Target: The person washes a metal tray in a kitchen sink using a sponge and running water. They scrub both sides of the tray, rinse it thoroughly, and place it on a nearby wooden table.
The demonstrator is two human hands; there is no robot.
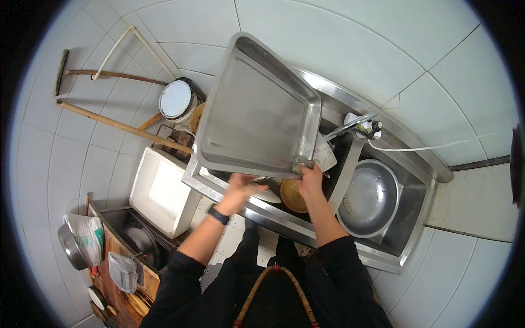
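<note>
A large rectangular stainless steel tray (pixel 262 110) is tilted up over the left basin of a steel sink (pixel 348 176). My right hand (pixel 311 180) is at the tray's near right corner, gripping a greyish scouring pad (pixel 302 164) against the rim. My left hand (pixel 242 192), blurred, is at the near edge; its fingers are partly hidden by the tray, so its grip is unclear. Below the tray, the basin holds a yellowish bowl (pixel 293 197), a white dish (pixel 266 194) and patterned crockery (pixel 326 156), all partly covered.
A metal basin (pixel 371 197) sits in the right sink compartment, near the faucet (pixel 352 123). To the left are a white foam box (pixel 164 188), a lidded bucket (pixel 176 100) and a wooden pole (pixel 123 127). A wooden cabinet (pixel 119 250) stands at lower left.
</note>
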